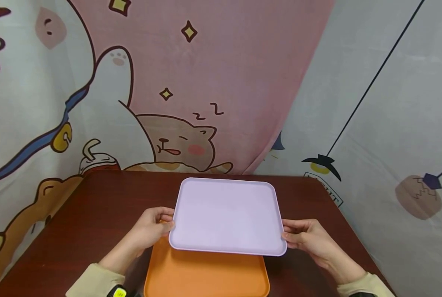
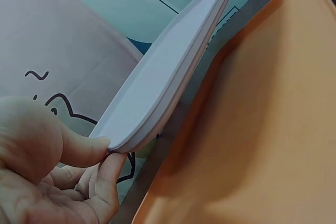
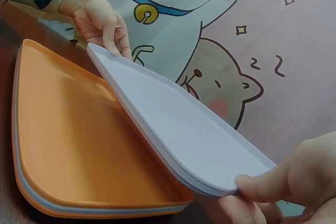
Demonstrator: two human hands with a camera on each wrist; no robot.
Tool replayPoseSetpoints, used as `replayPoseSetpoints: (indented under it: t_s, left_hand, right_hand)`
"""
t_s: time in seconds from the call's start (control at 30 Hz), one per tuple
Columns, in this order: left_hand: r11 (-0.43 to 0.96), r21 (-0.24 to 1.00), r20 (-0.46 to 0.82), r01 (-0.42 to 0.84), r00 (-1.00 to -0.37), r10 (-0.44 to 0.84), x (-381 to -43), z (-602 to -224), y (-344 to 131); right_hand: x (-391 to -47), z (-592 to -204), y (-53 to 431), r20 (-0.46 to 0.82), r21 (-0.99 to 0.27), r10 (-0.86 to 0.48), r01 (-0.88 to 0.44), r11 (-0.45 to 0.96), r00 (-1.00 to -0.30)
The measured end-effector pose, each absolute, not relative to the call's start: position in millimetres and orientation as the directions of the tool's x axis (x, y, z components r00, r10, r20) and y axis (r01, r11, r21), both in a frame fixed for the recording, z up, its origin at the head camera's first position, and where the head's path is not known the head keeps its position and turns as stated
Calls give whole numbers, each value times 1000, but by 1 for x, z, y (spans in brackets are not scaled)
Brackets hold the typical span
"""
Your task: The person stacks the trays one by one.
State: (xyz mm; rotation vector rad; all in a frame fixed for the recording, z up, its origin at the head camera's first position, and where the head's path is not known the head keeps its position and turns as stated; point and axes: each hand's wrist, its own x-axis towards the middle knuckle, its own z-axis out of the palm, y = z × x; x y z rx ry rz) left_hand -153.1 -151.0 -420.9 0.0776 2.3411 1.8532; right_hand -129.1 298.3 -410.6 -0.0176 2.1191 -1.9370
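Observation:
A lilac rectangular tray (image 1: 226, 216) with rounded corners is held up by its two short sides, nothing on it. My left hand (image 1: 152, 229) pinches the left edge, thumb on top of the rim and fingers beneath. On the opposite edge my right hand (image 1: 310, 239) grips the same way. Further rim layers (image 3: 163, 157) show right under the lilac tray in both wrist views. Below and nearer to me lies an orange tray (image 1: 209, 276), partly covered by the lilac one in the head view.
Under the orange tray sit more stacked trays, with a grey-blue rim (image 3: 39, 192) between orange ones. The dark red-brown table (image 1: 113, 206) runs back to a wall cloth (image 1: 243, 82) printed with cartoon animals. A dark wristband with a yellow face (image 1: 118, 291) is on my left wrist.

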Motion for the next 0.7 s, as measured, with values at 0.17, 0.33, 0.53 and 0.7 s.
replayPoseSetpoints:
  t_s: [0.17,0.33,0.53,0.7]
  left_hand:
    - [205,977,-91,-62,-987,135,-149,-423,-157]
    - [181,982,-81,-54,-986,146,-148,-422,-159]
    - [156,985,-98,-74,-983,155,-144,-424,-164]
    - [113,990,-107,-86,-975,195,-138,-433,-170]
  right_hand:
    - [-130,-411,293,-191,-979,-185,174,105,-964]
    - [-133,-413,291,-179,-982,-187,164,89,-966]
    - [-134,-415,289,-181,-983,-196,169,73,-964]
    - [-132,-419,288,-208,-978,-198,199,66,-958]
